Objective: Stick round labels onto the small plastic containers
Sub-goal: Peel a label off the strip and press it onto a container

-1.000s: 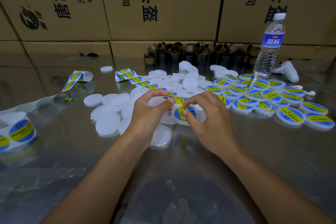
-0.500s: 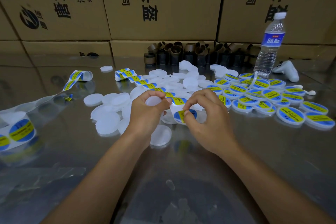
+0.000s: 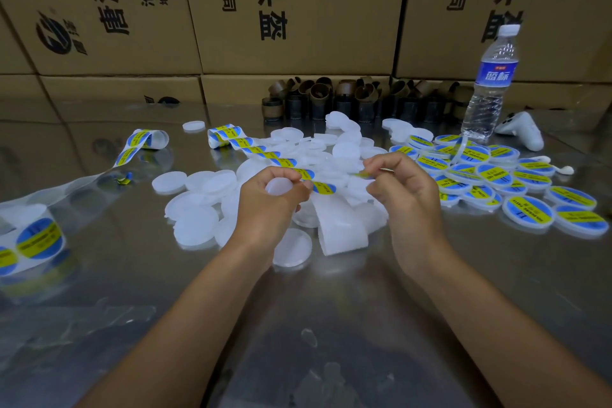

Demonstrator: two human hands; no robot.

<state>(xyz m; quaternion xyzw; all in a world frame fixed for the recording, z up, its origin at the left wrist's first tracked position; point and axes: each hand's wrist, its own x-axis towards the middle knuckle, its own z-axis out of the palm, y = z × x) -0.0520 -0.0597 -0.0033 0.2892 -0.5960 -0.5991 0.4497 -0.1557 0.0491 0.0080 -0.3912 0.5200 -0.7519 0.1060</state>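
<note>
Above the middle of the bench (image 3: 331, 308), a little toward its far edge, our left hand (image 3: 265, 209) curls round a blank container (image 3: 278, 186), the thumb also pinning the strip (image 3: 265, 152) beside it. Our right hand (image 3: 407, 189) pinches a peeled label (image 3: 364, 174) between thumb and forefinger, just apart from the left hand and about level with the container.

We judge the main risk to be the label itself. Held by one edge only, it can droop, fold onto its own glue or cling to our fingertips before it reaches the plastic. If we bring it down off-centre, or press it without smoothing, it may set crooked or trap a crease, and peeling it back would likely spoil it. Bare backing (image 3: 341, 228) hangs from the left hand right under the gap, so a low approach could catch the label on it. A tug by the left hand could also drag the strip across the blanks (image 3: 195, 222).

We see the label almost edge-on, as a thin sliver. Its long axis runs about parallel to the bench's far edge, free end pointing left toward the container. Which face is sticky we cannot tell. The container is round, so it has no long axis, and its flat face tilts up toward us.
</note>
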